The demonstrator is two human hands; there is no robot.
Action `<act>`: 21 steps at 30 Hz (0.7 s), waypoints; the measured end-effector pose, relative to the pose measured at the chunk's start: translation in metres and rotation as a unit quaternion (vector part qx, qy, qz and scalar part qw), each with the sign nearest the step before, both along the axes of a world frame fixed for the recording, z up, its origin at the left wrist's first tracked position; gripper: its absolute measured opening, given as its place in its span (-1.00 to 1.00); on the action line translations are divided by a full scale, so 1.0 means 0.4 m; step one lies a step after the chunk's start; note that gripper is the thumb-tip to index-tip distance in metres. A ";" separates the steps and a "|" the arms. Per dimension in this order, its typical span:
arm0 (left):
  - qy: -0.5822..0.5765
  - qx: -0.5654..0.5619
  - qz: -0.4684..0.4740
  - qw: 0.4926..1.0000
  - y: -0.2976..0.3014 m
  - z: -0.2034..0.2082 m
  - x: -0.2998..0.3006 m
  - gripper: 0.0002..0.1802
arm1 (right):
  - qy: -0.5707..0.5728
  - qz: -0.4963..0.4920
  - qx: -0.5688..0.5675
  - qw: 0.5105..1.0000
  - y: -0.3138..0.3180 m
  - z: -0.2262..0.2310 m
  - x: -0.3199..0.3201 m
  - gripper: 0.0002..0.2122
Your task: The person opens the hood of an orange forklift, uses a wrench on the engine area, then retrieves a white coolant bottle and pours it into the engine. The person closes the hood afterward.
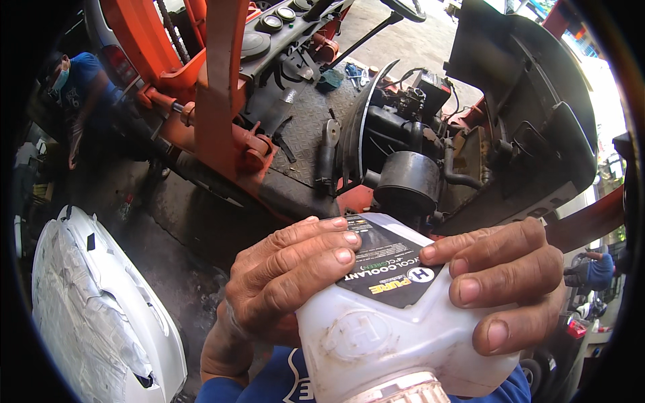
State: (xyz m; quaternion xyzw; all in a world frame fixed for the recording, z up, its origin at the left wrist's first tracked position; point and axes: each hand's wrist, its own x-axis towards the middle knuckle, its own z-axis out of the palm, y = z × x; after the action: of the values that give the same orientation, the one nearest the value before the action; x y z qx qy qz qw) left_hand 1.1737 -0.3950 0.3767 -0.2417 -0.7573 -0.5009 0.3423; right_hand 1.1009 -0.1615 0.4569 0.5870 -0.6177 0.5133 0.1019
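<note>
A cloudy white plastic jug (396,329) is held in front of a blue shirt (259,376), its ribbed pale cap (403,393) pointed to 6 o'clock and cut off by the lower edge. Its upper face is covered by a black label (393,258) printed in white, yellow and green; a raised oval emblem (361,334) is moulded below, and the plastic is marked by brownish smudges. The jug is clasped between two bare hands: from 10 o'clock by the left hand (279,279), fingers laid close together, and from 3 o'clock by the right hand (514,279), fingers spread. Beyond, an exposed engine with a dark round canister (408,176) is seen at 12 o'clock, flanked by a dark cover (537,114) at 1 and an orange beam (220,74) at 11. A white vehicle panel (164,329) is seen at 9.
</note>
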 end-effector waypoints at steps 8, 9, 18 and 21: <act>-0.016 0.017 -0.030 0.999 0.024 -0.081 -0.028 -0.26 | -0.001 0.029 -0.057 0.998 0.016 -0.092 -0.073 -0.62; -0.057 0.041 -0.049 0.996 0.027 -0.105 -0.031 -0.22 | -0.028 0.023 -0.059 0.998 0.018 -0.124 -0.082 -0.50; -0.358 0.172 -0.063 0.916 0.083 -0.333 -0.027 -0.20 | -0.394 -0.036 0.111 0.912 0.075 -0.478 -0.071 -0.06; -0.368 0.153 -0.060 0.915 0.093 -0.350 -0.026 -0.19 | -0.459 -0.055 0.134 0.877 0.095 -0.534 -0.042 -0.17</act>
State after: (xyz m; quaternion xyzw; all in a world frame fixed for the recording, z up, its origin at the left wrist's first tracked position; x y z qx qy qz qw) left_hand 1.1631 -0.3578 0.2366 -0.0299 -0.7280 -0.6837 0.0410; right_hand 1.0843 -0.1234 0.2433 0.2588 -0.6895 0.6309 -0.2442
